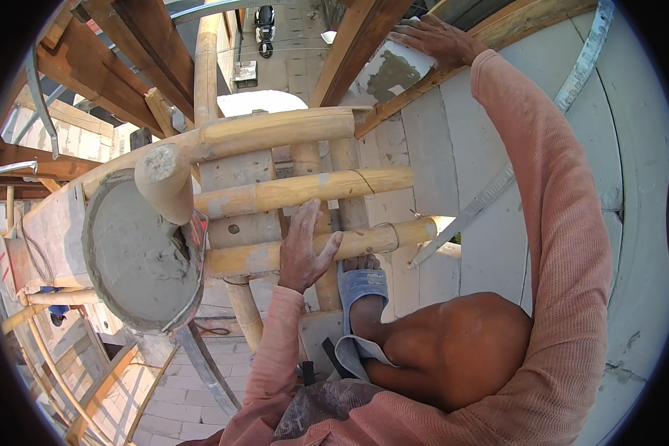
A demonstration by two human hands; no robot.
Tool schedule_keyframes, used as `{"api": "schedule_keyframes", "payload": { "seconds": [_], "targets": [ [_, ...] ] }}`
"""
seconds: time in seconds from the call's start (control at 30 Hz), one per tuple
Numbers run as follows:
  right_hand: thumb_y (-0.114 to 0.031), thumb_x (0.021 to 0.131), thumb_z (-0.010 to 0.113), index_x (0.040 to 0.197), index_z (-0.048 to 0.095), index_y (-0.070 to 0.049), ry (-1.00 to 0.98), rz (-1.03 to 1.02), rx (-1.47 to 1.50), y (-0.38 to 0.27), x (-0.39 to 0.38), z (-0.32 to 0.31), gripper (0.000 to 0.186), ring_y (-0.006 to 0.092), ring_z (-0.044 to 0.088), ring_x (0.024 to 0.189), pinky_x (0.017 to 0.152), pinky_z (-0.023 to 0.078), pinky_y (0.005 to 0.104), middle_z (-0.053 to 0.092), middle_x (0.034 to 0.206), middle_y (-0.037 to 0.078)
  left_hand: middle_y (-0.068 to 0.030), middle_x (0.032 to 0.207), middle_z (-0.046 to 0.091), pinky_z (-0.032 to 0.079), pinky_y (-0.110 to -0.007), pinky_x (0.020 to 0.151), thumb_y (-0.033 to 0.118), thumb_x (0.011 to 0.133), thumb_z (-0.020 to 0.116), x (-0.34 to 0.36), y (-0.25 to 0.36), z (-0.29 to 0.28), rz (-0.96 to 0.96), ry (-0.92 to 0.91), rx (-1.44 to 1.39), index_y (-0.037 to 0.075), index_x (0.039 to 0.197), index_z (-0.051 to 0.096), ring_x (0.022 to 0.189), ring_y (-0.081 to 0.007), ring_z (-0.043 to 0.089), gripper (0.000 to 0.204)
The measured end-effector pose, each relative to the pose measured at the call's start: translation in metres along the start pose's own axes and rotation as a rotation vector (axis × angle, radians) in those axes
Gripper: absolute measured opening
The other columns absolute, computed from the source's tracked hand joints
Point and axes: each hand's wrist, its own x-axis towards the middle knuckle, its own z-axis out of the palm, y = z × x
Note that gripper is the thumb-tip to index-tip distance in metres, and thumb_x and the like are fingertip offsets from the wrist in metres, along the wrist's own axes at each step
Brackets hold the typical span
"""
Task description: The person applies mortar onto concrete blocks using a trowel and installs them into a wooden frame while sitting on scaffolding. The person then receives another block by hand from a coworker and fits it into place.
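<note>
My left hand (302, 249) rests on the bamboo scaffold poles, fingers stretched and thumb apart. Its palm is over the nearest pole (260, 259), and the fingertips reach toward the middle pole (275, 195). At the upper right, my right hand (438, 39) lies spread against the top of a pale panel (364, 80) between wooden beams. A patch of wet grey mortar (392, 74) sticks to that panel just below the fingers. Left of my left hand, a round bucket (89, 223) holds grey wet mortar (130, 260).
An upright bamboo post end (163, 167) stands partly over the bucket. My foot wears a blue sandal (364, 281) beside the poles. Metal straps (468, 212) cross the grey panel wall on the right. Wooden beams (137, 52) are overhead left; a motorbike (264, 30) stands far below.
</note>
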Motion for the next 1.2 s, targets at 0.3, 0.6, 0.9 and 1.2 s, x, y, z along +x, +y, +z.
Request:
{"api": "schedule_keyframes", "payload": {
  "seconds": [0.3,0.6,0.9,1.2],
  "targets": [
    [-0.031,0.059,0.097,0.165,0.018,-0.025,-0.068,0.027,0.161,0.013,0.008,0.026,0.132,0.0253,0.034,0.152,0.128,0.027,0.0452,0.038,0.164,0.004,-0.0223,0.145,0.052,0.049,-0.044,0.108,0.03,0.09,0.078,-0.003,0.001,0.0,-0.023,-0.013,0.008,0.002,0.15,0.046,0.134,-0.0383,0.054,0.073],
    [-0.035,0.061,0.097,0.164,0.021,-0.022,-0.164,0.131,0.098,0.013,0.028,0.039,0.129,0.022,0.026,0.155,0.131,0.022,0.0446,0.03,0.167,0.0,-0.0221,0.144,0.053,0.05,-0.043,0.107,0.03,0.09,0.078,0.002,0.002,-0.002,-0.036,-0.036,0.052,0.001,0.15,0.046,0.132,-0.0373,0.056,0.073],
    [-0.025,0.054,0.089,0.163,0.023,-0.012,-0.271,0.204,0.201,0.022,0.057,0.047,0.128,0.0237,0.028,0.154,0.124,0.033,0.0476,0.029,0.167,0.007,-0.0216,0.145,0.051,0.055,-0.04,0.1,0.028,0.09,0.079,0.0,0.002,0.0,-0.05,-0.051,0.031,0.001,0.152,0.043,0.118,-0.0316,0.065,0.078],
    [-0.026,0.052,0.09,0.163,0.017,-0.005,-0.056,0.127,0.506,0.037,0.055,0.088,0.134,0.0372,0.037,0.145,0.118,0.037,0.048,0.041,0.154,0.017,-0.0208,0.146,0.049,0.056,-0.039,0.099,0.025,0.09,0.08,0.007,0.009,0.004,-0.054,-0.065,0.01,0.0,0.153,0.042,0.119,-0.0306,0.065,0.078]
  ]
}}
